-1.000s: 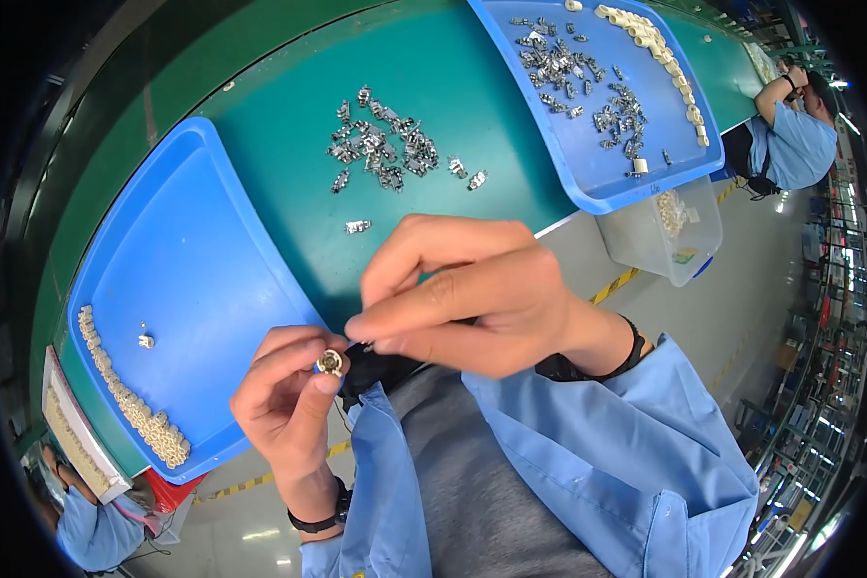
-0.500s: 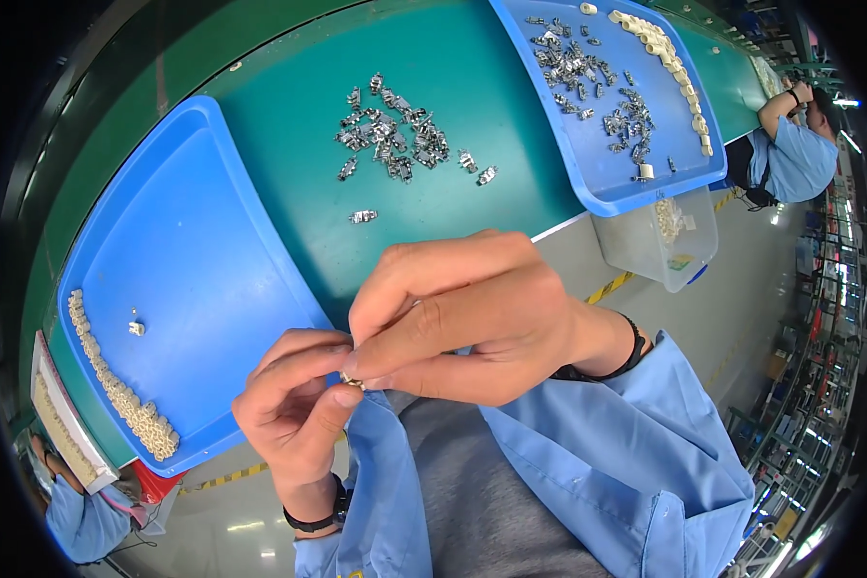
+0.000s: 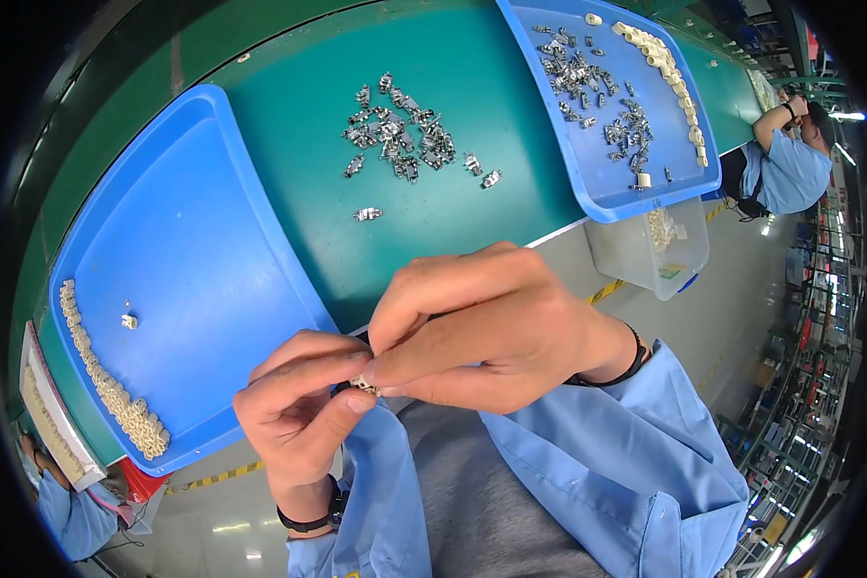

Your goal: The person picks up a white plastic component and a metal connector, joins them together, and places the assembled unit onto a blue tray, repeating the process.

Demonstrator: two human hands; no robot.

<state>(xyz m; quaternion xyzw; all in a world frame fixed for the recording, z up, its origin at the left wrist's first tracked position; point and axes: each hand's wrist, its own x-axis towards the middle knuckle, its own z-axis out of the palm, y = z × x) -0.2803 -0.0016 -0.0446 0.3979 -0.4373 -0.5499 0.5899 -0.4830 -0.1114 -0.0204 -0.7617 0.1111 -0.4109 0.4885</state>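
My left hand (image 3: 303,409) and my right hand (image 3: 496,332) meet in front of my body, fingertips pressed together. Between them is a small cream-coloured part (image 3: 364,384), mostly covered by the fingers. The left thumb and fingers pinch it from one side; the right thumb and forefinger grip it from the other. On the green tabletop beyond lies a loose pile of small metal fittings (image 3: 390,135), with one single metal fitting (image 3: 368,214) nearer my hands.
To the left, a blue tray (image 3: 202,222) holds rows of cream parts (image 3: 135,424) and one lone cream piece (image 3: 129,321). Another blue tray (image 3: 607,207) at right carries metal fittings and cream cylinders (image 3: 667,67). Below it is a clear bin (image 3: 636,260). Co-workers sit at both sides.
The view has shifted slightly. Both hands keep their pinch and stay together, with a little more of the cream part showing between the fingertips.
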